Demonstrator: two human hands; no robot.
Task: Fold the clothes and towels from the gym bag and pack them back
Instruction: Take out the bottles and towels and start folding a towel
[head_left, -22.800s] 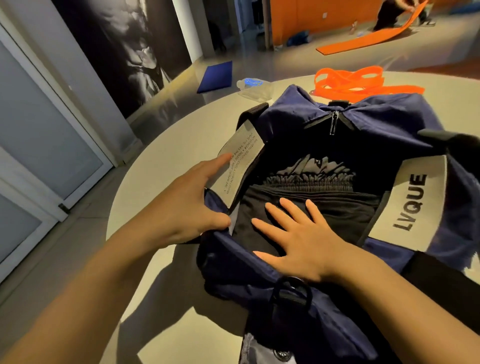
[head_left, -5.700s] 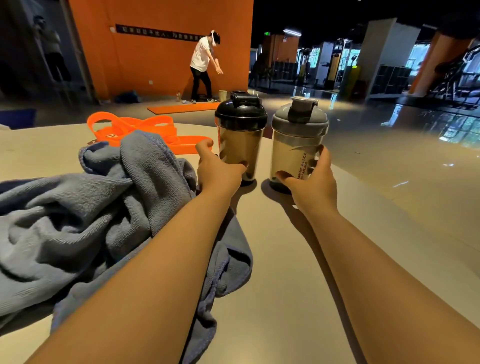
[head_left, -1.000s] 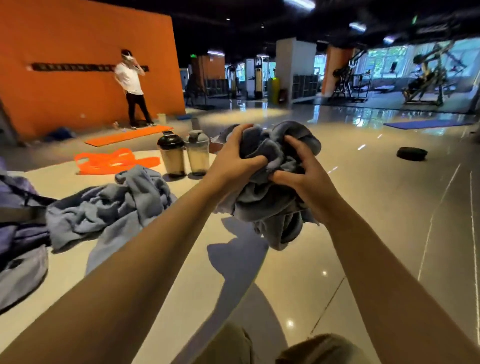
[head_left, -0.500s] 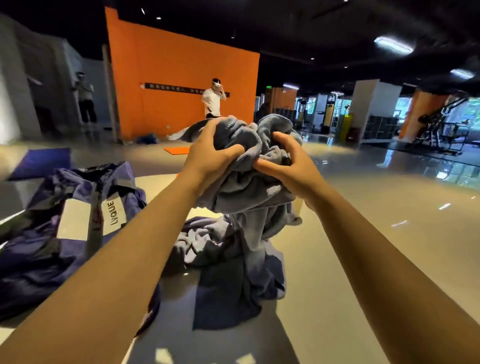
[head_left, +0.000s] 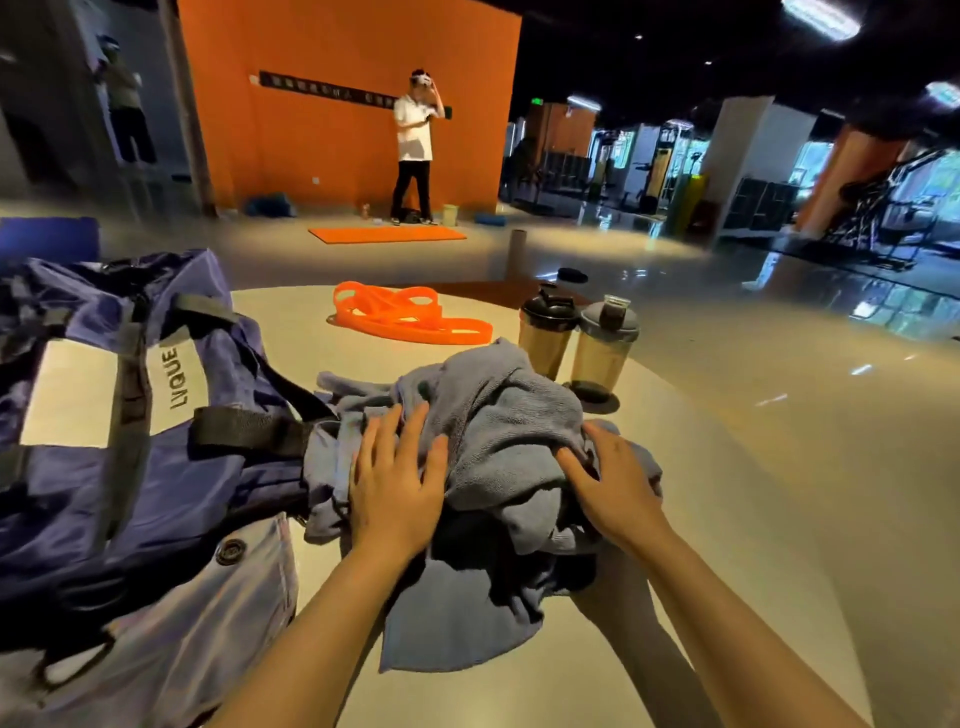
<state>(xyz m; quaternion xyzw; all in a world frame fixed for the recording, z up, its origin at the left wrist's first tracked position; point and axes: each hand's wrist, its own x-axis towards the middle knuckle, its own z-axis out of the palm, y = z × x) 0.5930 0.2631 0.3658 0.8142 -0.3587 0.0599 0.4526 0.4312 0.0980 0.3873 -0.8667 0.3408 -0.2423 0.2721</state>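
Gym floor's busy behind the round surface (head_left: 291, 332). Both hands, left (head_left: 397, 483) and right (head_left: 613, 486), rest flat-fingered on a crumpled grey towel (head_left: 498, 415) beside the gym bag (head_left: 171, 415). Soft, floppy stuff; I'd pinch its corners.

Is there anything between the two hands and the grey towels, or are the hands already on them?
Nothing visible stands between them. The left hand lies with straight fingers on the heap of grey towels, and the right hand rests on its right side. The navy gym bag lies just left of the heap.
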